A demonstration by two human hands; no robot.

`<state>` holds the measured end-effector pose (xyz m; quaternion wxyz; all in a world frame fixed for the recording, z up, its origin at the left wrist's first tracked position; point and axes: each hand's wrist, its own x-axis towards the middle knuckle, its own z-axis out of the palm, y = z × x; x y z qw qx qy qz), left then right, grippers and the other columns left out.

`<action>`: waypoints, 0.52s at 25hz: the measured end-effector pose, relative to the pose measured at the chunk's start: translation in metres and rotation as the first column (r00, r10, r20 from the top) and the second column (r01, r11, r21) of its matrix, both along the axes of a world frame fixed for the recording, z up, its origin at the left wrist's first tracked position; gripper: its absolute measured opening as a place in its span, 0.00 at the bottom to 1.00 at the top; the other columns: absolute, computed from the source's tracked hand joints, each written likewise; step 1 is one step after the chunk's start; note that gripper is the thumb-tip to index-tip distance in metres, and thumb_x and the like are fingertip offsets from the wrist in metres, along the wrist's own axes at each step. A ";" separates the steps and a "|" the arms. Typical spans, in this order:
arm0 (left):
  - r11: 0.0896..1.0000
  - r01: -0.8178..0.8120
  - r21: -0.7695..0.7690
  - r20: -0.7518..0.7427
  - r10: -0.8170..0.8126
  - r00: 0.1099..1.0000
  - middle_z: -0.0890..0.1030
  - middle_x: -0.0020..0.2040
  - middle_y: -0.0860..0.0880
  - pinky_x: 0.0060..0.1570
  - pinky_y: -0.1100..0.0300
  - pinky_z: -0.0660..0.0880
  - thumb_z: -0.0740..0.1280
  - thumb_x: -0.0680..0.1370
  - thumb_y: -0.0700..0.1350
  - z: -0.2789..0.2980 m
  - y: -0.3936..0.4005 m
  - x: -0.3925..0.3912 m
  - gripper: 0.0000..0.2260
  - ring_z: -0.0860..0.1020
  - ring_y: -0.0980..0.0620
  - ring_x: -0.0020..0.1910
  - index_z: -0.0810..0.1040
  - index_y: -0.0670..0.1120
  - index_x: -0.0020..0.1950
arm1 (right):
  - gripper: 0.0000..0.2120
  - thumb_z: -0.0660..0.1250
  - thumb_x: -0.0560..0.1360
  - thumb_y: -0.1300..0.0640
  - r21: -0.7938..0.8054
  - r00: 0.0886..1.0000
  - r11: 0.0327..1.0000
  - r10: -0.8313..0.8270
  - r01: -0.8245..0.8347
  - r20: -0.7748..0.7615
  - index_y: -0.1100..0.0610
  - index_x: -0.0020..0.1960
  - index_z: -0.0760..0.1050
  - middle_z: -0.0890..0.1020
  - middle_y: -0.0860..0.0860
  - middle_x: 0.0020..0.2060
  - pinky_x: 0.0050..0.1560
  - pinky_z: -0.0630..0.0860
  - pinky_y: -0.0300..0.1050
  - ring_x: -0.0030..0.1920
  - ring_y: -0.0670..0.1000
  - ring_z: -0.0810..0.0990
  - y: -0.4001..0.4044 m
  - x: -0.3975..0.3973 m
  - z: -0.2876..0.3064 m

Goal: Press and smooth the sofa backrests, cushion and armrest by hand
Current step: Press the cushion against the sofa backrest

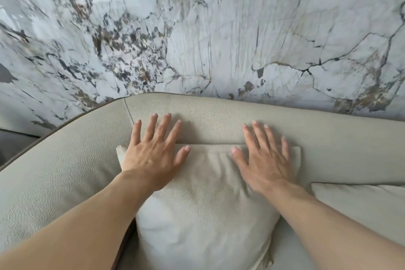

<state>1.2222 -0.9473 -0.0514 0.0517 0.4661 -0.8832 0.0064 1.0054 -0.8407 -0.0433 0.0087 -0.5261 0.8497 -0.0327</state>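
Left hand point(151, 155): flat, fingers spread wide, palm on cushion's top left corner, fingertips on backrest.
Right hand point(266, 160): flat, fingers spread, on cushion's top right corner.
Cushion point(203, 204): leaning against backrest point(208, 116).
Second cushion point(361, 201): right edge.
Wall point(219, 28): marble, behind sofa.

A beige leather sofa point(219, 116) carries a matching cushion point(203, 204) centrally, against its far backrest point(328, 138); another cushion point(361, 204) lies right.
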 end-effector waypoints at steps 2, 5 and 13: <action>1.000 0.008 -0.017 -0.048 -0.009 0.999 0.38 0.79 0.52 0.74 0.45 0.33 0.34 0.74 0.67 -0.017 -0.013 -0.010 0.32 0.34 0.50 0.76 0.36 0.57 0.77 | 0.34 0.33 0.73 0.33 -0.087 0.998 0.994 -0.061 0.061 0.008 0.43 0.76 0.33 0.36 0.43 0.77 0.75 0.34 0.59 0.76 0.47 0.33 -0.016 -0.002 -0.025; 0.993 0.003 -0.120 -0.145 -0.021 0.989 0.44 0.80 0.52 0.74 0.42 0.39 0.44 0.77 0.64 -0.047 -0.022 -0.022 0.31 0.40 0.48 0.78 0.44 0.55 0.79 | 0.34 0.37 0.76 0.34 -0.245 0.992 0.965 -0.115 0.097 -0.060 0.46 0.77 0.36 0.40 0.46 0.78 0.75 0.39 0.61 0.77 0.50 0.37 -0.032 0.001 -0.062; 0.980 -0.019 -0.197 -0.206 -0.022 0.978 0.57 0.78 0.48 0.73 0.37 0.45 0.54 0.75 0.61 -0.064 -0.031 -0.031 0.32 0.53 0.41 0.77 0.56 0.51 0.78 | 0.34 0.49 0.76 0.38 -0.372 0.984 0.924 -0.138 0.087 -0.114 0.52 0.78 0.51 0.57 0.53 0.78 0.73 0.48 0.67 0.78 0.56 0.50 -0.039 -0.003 -0.081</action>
